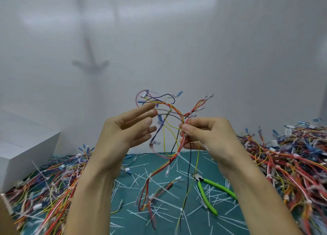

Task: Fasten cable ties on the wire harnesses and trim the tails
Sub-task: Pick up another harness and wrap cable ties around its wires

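Head view: right hand [203, 134] pinches the wire harness [174, 128] upright above the teal mat [177, 222]; left hand [127, 128], fingers spread and empty, hovers just left; flush cutters [207, 190] lie below right.

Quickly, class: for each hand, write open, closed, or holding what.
Left hand: open, fingers straight, gripping nothing.
Right hand: closed, pinching the wire harness.
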### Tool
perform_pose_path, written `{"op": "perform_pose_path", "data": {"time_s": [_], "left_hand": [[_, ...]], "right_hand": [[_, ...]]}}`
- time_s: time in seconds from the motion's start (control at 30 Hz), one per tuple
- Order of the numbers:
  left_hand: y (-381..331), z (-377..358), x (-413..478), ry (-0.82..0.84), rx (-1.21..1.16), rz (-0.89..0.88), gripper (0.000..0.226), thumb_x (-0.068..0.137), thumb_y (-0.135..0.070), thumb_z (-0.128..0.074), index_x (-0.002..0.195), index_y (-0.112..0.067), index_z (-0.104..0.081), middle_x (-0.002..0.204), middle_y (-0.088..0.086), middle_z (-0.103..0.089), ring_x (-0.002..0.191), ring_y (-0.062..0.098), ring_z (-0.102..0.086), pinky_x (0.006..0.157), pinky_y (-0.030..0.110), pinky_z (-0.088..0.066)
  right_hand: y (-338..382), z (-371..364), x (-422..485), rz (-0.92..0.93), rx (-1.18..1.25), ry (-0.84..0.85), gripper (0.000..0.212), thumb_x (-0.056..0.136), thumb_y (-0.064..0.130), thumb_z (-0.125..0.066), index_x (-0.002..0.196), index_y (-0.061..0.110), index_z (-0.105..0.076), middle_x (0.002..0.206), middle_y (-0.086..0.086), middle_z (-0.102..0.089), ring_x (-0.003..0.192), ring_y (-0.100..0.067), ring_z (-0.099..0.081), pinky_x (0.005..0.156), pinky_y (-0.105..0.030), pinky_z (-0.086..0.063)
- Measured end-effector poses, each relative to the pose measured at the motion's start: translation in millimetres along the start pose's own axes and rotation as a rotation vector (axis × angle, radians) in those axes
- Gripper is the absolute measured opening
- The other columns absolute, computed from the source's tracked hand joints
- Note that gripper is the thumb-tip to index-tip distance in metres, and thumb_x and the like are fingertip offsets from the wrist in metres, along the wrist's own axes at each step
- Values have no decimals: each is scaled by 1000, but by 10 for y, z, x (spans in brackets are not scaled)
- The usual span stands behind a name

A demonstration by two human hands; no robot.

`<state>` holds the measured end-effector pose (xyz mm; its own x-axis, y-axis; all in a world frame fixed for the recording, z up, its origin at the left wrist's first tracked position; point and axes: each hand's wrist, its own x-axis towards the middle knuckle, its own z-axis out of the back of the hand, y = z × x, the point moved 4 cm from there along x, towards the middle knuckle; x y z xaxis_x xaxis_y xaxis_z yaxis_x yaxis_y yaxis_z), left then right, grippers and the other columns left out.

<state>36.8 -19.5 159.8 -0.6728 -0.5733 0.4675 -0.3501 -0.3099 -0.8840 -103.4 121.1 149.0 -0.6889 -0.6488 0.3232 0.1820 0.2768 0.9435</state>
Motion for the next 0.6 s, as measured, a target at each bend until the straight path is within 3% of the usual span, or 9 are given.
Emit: {"op": "perform_pose_path", "data": {"time_s": [0.13, 0.3, 0.4, 0.6], "left_hand": [[-21, -14, -22, 57, 85, -32, 32, 75, -33, -72, 107, -36, -75, 102, -2, -77, 102, 14, -72, 89, 34, -54], [75, -114, -16, 224, 269, 33, 22, 73, -29, -78, 93, -19, -77, 92, 2, -78, 92, 18, -74, 82, 20, -55], [176, -176, -23, 355, 382, 121, 29, 69, -33, -81, 93, -17, -75, 92, 1, -77, 91, 19, -73, 89, 30, -57], [334, -240, -5, 491, 634, 178, 3, 86, -18, -74, 86, -16, -74, 83, 2, -76, 81, 13, -71, 88, 36, -56]], "right_hand": [[1, 82, 31, -2, 56, -61, 5, 91, 4, -67, 91, 2, -71, 65, -2, -70, 60, -13, -66, 59, -25, -60], [23, 149, 48, 21, 102, -100, 11, 93, 5, -64, 87, 7, -72, 65, 2, -71, 59, -10, -66, 56, -22, -57], [41, 146, 45, 38, 118, -106, 12, 93, 5, -63, 86, 9, -72, 68, 1, -70, 59, -9, -67, 55, -21, -57], [68, 161, 49, 72, 133, -115, 12, 95, 8, -62, 90, 10, -73, 71, 1, -70, 62, -9, -67, 56, -20, -55]]}}
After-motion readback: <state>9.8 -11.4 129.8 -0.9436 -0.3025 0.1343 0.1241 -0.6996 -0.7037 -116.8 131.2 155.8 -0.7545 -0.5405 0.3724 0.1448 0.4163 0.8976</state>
